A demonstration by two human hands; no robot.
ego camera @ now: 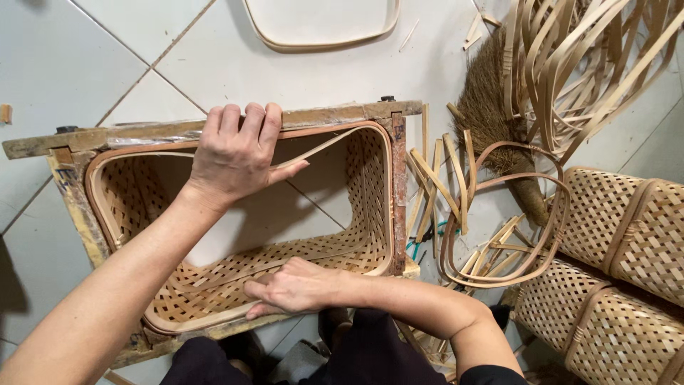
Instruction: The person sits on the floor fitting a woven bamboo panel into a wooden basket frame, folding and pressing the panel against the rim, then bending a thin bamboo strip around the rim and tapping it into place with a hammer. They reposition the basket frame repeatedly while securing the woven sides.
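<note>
- Nearest the camera, the right hand (296,287) lies flat on the near rim of the woven bamboo basket (356,242), fingers stretched along the rim strip and pressing it, not closed around anything.
- On the far side of the basket, the left hand (235,153) curls over the far rim, fingers hooked over the wooden frame (342,114) and thumb pressing a loose bamboo rim strip (320,146) against the inside wall.
- Holding the basket all round is that rough wooden frame, which sits on the white tiled floor (85,57); the basket's open mouth faces up, and its bottom shows pale floor through an unwoven gap.
- Right of the basket, a tangle of looped bamboo strips (499,214) and short offcuts lies just beside the frame.
- Beyond those, farther right of the basket, a brown grass broom (491,114) rests under a large bundle of long bamboo strips (584,64).
- Finished woven baskets (620,271) are stacked well right of the basket.
- Above the basket's far side, a rounded bamboo hoop (320,28) lies on the floor.
</note>
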